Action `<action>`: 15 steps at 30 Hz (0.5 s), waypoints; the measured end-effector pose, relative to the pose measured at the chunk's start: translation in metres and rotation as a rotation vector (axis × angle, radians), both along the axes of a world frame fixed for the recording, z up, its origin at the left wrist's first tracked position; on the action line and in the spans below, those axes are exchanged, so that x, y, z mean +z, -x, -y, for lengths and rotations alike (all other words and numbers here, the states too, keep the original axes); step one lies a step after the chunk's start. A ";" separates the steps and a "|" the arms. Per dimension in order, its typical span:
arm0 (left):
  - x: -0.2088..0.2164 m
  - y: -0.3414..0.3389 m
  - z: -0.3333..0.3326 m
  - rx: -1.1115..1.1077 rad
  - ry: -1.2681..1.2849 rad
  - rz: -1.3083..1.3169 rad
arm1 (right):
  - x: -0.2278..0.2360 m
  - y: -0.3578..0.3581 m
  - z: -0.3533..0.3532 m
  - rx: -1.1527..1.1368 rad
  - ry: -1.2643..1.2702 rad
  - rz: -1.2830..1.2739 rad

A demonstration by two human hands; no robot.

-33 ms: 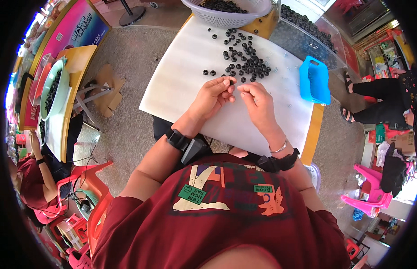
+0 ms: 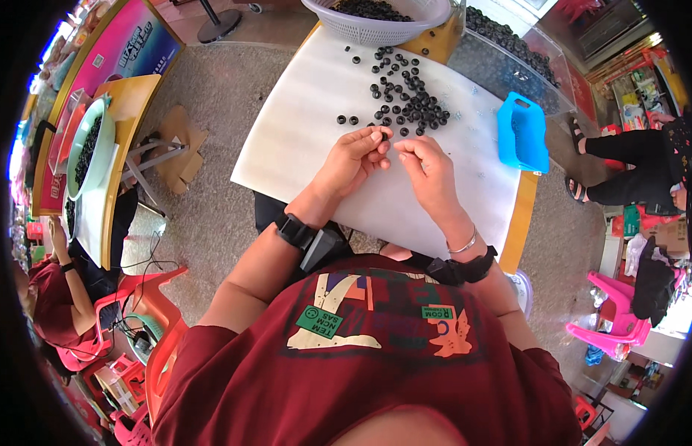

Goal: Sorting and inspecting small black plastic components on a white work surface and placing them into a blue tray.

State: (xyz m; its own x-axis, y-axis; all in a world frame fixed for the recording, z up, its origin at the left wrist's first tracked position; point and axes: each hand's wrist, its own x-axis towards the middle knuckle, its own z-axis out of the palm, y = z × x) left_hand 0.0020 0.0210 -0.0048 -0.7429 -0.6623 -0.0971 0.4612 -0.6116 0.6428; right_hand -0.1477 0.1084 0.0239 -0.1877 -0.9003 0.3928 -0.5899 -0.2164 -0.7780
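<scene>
My left hand (image 2: 356, 157) is over the near half of the white tabletop (image 2: 286, 141), with thumb and forefinger pinched on a small round black part (image 2: 384, 137). Close beside it on the right, my right hand (image 2: 429, 169) is also closed in a pinch. Whatever lies between its fingertips is too small to make out. The fingertips of both hands point at each other with a narrow gap. Just beyond them spreads a loose pile of black ring-like parts (image 2: 416, 111), several with a hole in the middle.
A grey-white basket (image 2: 383, 31) of black parts stands at the far edge, beside a clear bin (image 2: 502, 70) holding more. A blue plastic scoop-shaped tray (image 2: 523, 141) sits at the right edge. Another person (image 2: 59, 297) sits at a left table; someone stands at right (image 2: 628, 167).
</scene>
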 end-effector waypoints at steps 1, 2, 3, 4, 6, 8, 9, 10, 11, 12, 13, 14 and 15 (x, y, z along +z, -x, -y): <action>-0.001 -0.001 0.000 -0.003 -0.001 -0.002 | -0.001 -0.001 -0.001 0.002 0.001 -0.008; -0.001 -0.001 0.000 -0.006 -0.005 -0.003 | 0.001 -0.001 0.000 -0.003 -0.009 -0.001; -0.002 -0.001 0.001 -0.010 -0.009 -0.004 | 0.002 -0.002 0.000 -0.008 -0.019 0.006; -0.002 -0.002 0.001 -0.014 -0.014 -0.005 | 0.003 -0.003 0.000 -0.013 -0.029 0.013; -0.002 -0.002 0.002 -0.030 -0.015 -0.034 | 0.003 -0.002 0.001 -0.015 -0.022 0.016; -0.004 -0.003 0.004 -0.039 -0.023 -0.057 | 0.003 -0.002 0.003 -0.015 -0.009 0.015; -0.005 -0.004 0.005 -0.039 -0.030 -0.066 | 0.003 -0.002 0.004 -0.014 0.000 0.013; -0.006 -0.004 0.005 -0.040 -0.037 -0.074 | 0.004 -0.003 0.004 -0.013 0.010 0.010; -0.005 -0.004 0.005 -0.018 -0.046 -0.082 | 0.006 -0.003 0.006 -0.013 0.015 0.006; -0.004 -0.004 0.004 0.004 -0.055 -0.091 | 0.008 -0.003 0.007 -0.013 0.021 0.001; -0.003 -0.004 0.003 0.027 -0.064 -0.100 | 0.009 -0.003 0.008 -0.013 0.026 -0.003; -0.002 -0.004 0.003 0.019 -0.065 -0.129 | 0.011 -0.003 0.009 -0.021 0.043 0.015; -0.002 -0.004 0.003 0.010 -0.066 -0.157 | 0.011 -0.004 0.010 -0.030 0.059 0.033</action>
State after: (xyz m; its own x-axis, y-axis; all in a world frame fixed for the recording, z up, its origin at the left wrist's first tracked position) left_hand 0.0059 0.0178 -0.0067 -0.7458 -0.6658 -0.0234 0.5592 -0.6447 0.5211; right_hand -0.1441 0.0986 0.0353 -0.2279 -0.8695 0.4381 -0.5707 -0.2453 -0.7837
